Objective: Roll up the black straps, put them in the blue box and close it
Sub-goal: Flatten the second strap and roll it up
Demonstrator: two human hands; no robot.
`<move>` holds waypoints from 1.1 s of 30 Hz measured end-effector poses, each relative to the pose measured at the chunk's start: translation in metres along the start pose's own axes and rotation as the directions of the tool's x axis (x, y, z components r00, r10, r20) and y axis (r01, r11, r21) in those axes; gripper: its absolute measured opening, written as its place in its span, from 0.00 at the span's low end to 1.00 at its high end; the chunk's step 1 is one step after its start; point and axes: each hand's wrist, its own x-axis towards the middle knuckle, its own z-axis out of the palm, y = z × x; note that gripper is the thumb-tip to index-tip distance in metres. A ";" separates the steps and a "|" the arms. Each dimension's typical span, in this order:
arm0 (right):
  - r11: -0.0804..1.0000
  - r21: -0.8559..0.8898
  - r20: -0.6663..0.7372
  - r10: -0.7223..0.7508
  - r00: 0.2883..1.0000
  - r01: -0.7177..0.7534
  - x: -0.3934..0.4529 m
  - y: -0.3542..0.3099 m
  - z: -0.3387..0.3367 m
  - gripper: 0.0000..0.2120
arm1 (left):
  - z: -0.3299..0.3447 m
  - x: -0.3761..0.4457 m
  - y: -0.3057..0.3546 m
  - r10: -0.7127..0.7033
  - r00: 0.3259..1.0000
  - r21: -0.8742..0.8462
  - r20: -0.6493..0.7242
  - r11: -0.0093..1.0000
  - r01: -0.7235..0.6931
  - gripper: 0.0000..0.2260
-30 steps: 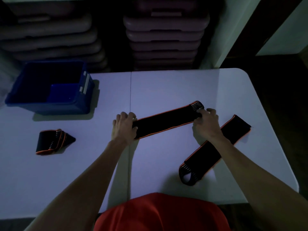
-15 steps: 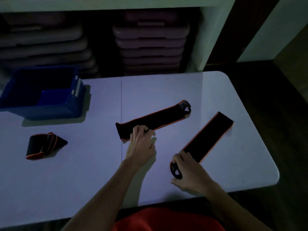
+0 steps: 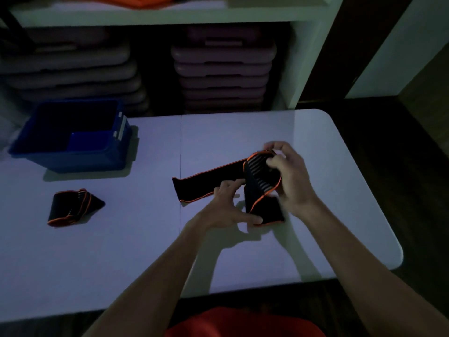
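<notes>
I see the blue box (image 3: 73, 139) open at the surface's far left. Rolled strap (image 3: 73, 207), black with orange trim, lies near the box's front. Flat strap (image 3: 206, 183) stretches well right of the box. Beyond it, held strap (image 3: 262, 188) is lifted, bent over.

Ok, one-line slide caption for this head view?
Both hands, left hand and right hand, fold one black strap above the table; blue box open.

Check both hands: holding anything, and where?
Both hold one black strap: right hand grips its upper striped end, left hand pinches its lower end.
</notes>
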 end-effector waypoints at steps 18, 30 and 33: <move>0.941 -0.221 -0.323 0.176 0.930 -0.255 0.083 0.055 -0.051 0.14 | -0.109 0.013 -0.014 -0.119 0.989 0.267 -0.085 0.954 0.137 0.22; 0.843 -0.481 -0.308 0.096 0.947 -0.242 0.121 0.074 -0.063 0.10 | -0.130 0.033 -0.053 -0.134 0.953 0.509 -0.272 0.821 0.260 0.28; 0.797 -0.532 -0.342 0.109 0.933 -0.288 0.130 0.080 -0.061 0.08 | -0.131 0.036 -0.063 -0.185 0.935 0.472 -0.302 0.823 0.315 0.26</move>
